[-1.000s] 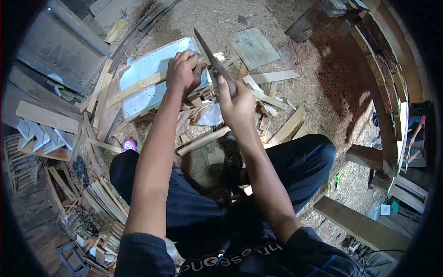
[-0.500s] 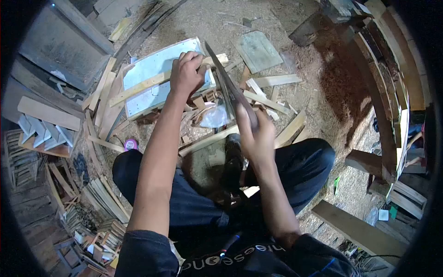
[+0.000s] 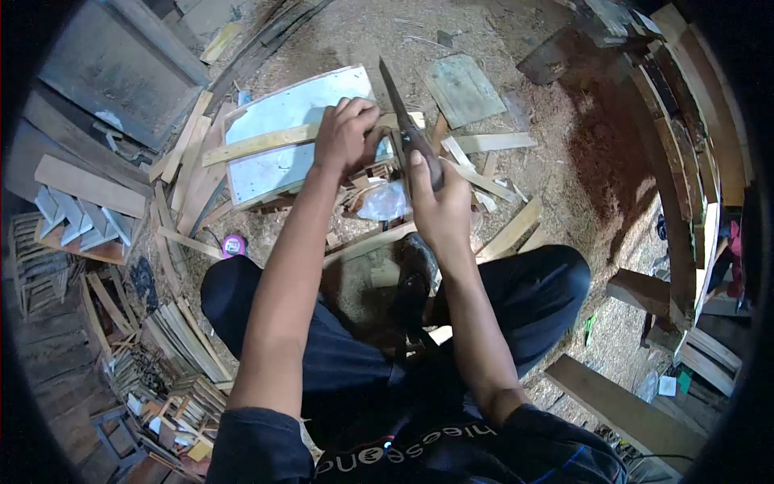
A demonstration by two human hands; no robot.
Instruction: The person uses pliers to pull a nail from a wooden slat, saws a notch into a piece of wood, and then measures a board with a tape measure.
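Observation:
My right hand (image 3: 442, 206) is wrapped round the dark handle of a handsaw (image 3: 401, 105), whose blade points away from me. The blade crosses the right end of a pale wooden strip (image 3: 258, 143). My left hand (image 3: 347, 133) grips that strip from above, just left of the saw, with its fingers curled over it. Under the strip lies a light blue-white panel (image 3: 266, 177), tilted on the floor. Below the saw sits a crumpled clear plastic bag (image 3: 384, 202) among small wood offcuts.
A pink tape measure (image 3: 234, 245) lies by my left knee. Stacked wooden slats (image 3: 187, 343) stand at the left, and thick planks (image 3: 673, 153) line the right side. A flat greenish board (image 3: 463, 90) rests on the sawdust-covered floor ahead.
My right hand has pushed the handsaw forward, away from me. My left hand keeps its hold on the wooden strip. The whole view has shifted slightly.

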